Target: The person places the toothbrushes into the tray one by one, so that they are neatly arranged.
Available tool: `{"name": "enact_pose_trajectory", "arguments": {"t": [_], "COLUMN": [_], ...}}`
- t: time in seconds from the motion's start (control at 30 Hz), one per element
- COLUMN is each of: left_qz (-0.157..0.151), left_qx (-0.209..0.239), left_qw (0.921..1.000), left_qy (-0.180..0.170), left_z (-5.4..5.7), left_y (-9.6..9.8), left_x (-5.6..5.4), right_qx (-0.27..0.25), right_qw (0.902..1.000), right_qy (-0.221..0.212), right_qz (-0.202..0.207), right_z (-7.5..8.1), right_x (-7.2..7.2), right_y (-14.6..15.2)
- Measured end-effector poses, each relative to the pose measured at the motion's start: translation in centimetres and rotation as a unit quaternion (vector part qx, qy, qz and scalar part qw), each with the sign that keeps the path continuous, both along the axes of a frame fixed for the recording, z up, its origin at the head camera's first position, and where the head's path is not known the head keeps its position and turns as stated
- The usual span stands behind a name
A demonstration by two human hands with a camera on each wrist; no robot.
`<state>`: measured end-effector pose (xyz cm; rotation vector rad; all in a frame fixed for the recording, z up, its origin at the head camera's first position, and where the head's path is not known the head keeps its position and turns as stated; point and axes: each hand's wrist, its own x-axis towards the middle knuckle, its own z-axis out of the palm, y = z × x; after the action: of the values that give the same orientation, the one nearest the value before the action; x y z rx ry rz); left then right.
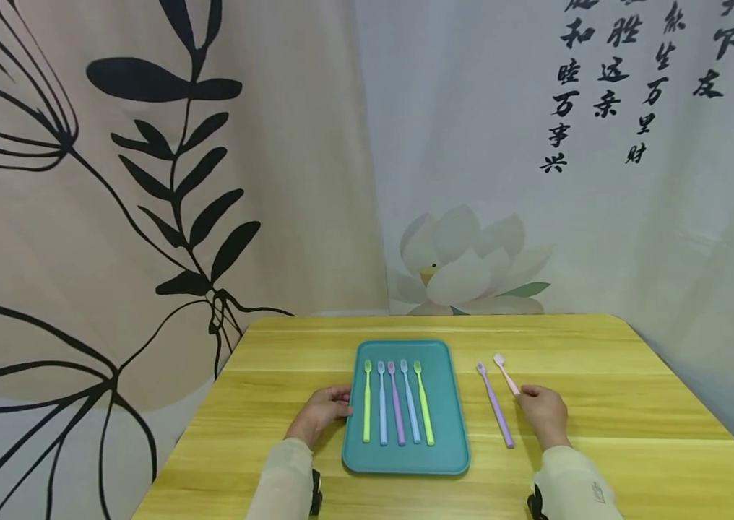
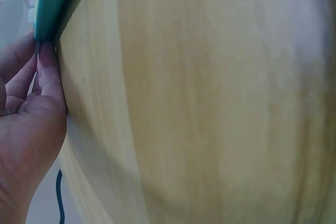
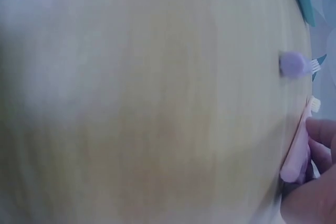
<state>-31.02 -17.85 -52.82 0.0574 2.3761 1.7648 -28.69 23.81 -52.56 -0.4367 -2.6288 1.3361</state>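
My left hand point(image 1: 323, 413) is at the left edge of a teal tray point(image 1: 406, 462). In the left wrist view, the thumb and fingers of that hand point(image 2: 31, 108) pinch the tray's rim point(image 2: 52, 3). Several toothbrushes lie side by side on the tray: a green one point(image 1: 367, 404) and another green one point(image 1: 424, 404) at the ends, with blue ones and a purple one between. To the right, my right hand point(image 1: 545, 415) pinches a pink toothbrush point(image 1: 506, 375); its handle point(image 3: 296, 156) shows between the fingertips in the right wrist view. A purple toothbrush point(image 1: 495, 406) lies just left of it on the table.
The wooden table point(image 1: 633, 433) has a rounded far right corner. Behind it hangs a printed curtain point(image 1: 315, 180) with plant drawings, a lotus and dark characters. Both forearms, in light sleeves point(image 1: 575, 487), reach in from the near side.
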Motion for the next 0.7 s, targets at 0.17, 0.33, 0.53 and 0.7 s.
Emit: {"name": "enact_pose_trajectory", "arguments": {"t": [0.17,0.33,0.53,0.7], "left_qz": [0.002,0.002,0.000,0.000], "left_qx": [0.000,-0.002,-0.002,-0.003], "left_qw": [1.0000,1.0000,1.0000,1.0000], "left_qy": [-0.001,-0.002,-0.001,0.000], "left_z": [-0.03,-0.16,-0.27,-0.21], "left_y": [0.08,0.05,0.06,0.12], "left_x": [0.11,-0.12,-0.22,-0.23], "right_qx": [0.016,0.025,0.048,0.055], "right_qw": [0.9998,0.9995,0.9986,0.9982], "right_qy": [0.006,0.004,0.008,0.009], "right_qz": [0.012,0.018,0.019,0.020], "right_z": [-0.07,0.03,-0.06,-0.14], "right_x": [-0.01,-0.01,-0.23,-0.29], "right_y": [0.09,0.03,0.00,0.03]}}
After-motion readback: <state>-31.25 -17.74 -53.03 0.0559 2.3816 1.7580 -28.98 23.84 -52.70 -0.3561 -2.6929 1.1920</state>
